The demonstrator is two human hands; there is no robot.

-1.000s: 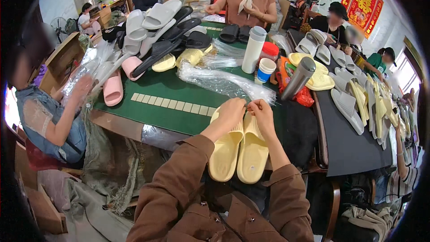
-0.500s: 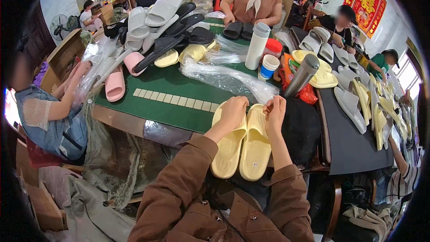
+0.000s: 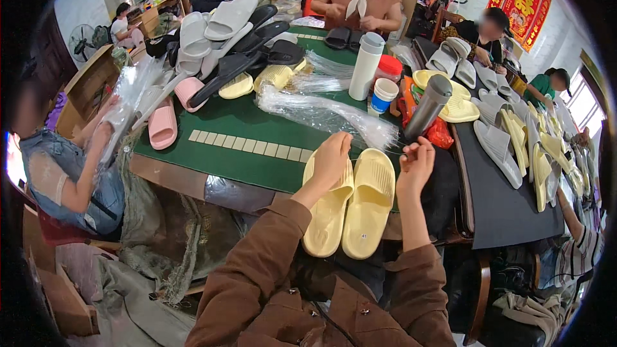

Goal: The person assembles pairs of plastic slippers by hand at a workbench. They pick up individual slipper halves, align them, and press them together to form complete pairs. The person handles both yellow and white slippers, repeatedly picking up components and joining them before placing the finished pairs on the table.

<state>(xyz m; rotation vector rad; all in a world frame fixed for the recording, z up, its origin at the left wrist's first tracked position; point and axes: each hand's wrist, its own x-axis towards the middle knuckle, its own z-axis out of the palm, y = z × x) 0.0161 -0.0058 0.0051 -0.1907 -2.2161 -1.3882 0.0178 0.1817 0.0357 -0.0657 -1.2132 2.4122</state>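
Two yellow slippers [image 3: 350, 209] lie mid-frame on my tabletop [image 3: 244, 135]; my left hand [image 3: 332, 159] rests open on one, right hand [image 3: 416, 166] loosely curled, empty.

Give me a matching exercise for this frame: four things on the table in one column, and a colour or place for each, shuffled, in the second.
Things:
1. pair of slippers
2. single slipper
3. tall bottle
4. flask

Descriptions:
A. grey metal, beside a red bag at the right edge of the green mat
B. pale yellow, side by side under the left hand
C. white, upright near the middle of the table
D. pink, at the left edge of the mat

Pairs: 1-B, 2-D, 3-C, 4-A
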